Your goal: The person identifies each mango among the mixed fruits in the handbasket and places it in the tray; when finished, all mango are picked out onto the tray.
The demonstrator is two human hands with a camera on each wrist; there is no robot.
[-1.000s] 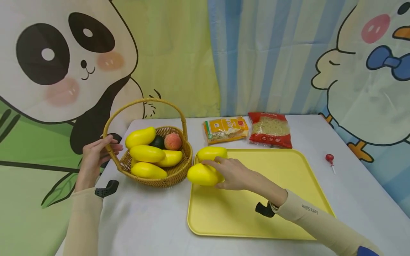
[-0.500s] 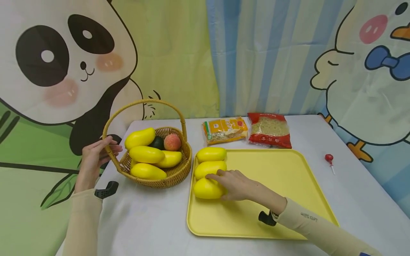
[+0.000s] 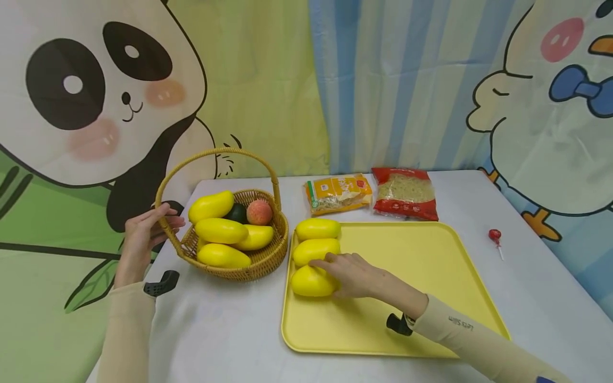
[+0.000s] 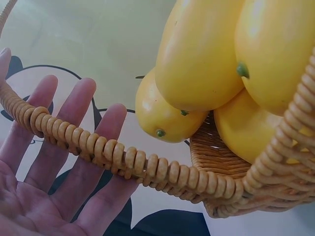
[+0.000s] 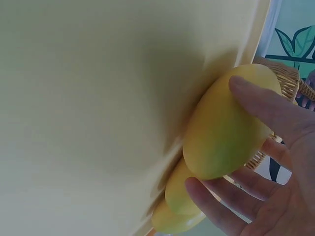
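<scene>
My right hand (image 3: 351, 274) holds a yellow mango (image 3: 312, 282) on the yellow tray (image 3: 392, 330). In the right wrist view the thumb lies on one side of this mango (image 5: 229, 125) and the fingers are along the other. Two more mangoes line up behind it at the tray's left edge, the middle one (image 3: 313, 251) and the far one (image 3: 318, 229). My left hand (image 3: 141, 231) is at the wicker basket's handle (image 3: 167, 178); in the left wrist view its fingers (image 4: 81, 105) are nearly straight, with the handle crossing in front of them.
Left of the tray, the basket (image 3: 254, 271) holds several mangoes (image 3: 220, 230), a red peach (image 3: 259, 212) and a dark green fruit (image 3: 237, 213). Behind the tray lie an orange packet (image 3: 337, 193) and a red packet (image 3: 404, 194). A red lollipop (image 3: 495, 236) lies at right.
A second ago my right hand held the mango farther back, over the middle one. It has since brought it nearer, down onto the tray in front. The left hand stays at the basket handle.
</scene>
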